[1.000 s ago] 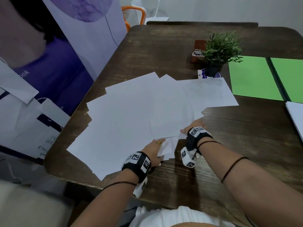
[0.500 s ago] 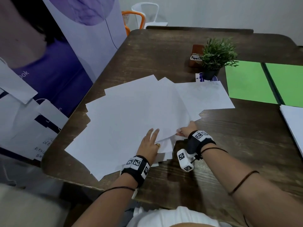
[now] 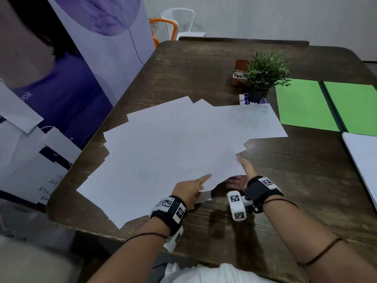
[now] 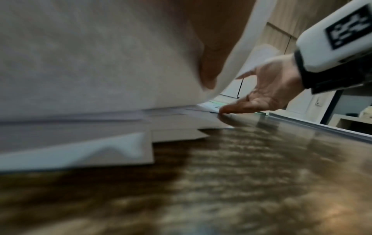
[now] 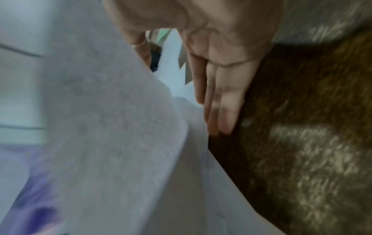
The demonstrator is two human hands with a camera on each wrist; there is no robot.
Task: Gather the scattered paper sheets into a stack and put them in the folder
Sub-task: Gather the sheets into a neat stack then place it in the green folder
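At the table's [image 3: 285, 190] near edge, the left hand [image 3: 188, 190] pinches the near corner of the top paper sheets [image 3: 163, 152], curling it up off the pile; half a second ago it lay flat on top. The right hand [image 3: 241, 178], fingers straight, has slid palm-up under that lifted corner, thumb against the edge. So gathering has likely moved from pressing to scooping. The sheets remain fanned across the left half. Beyond, at the far right edge past the potted plant [image 3: 265, 76], the green folder [image 3: 306, 105] lies open.
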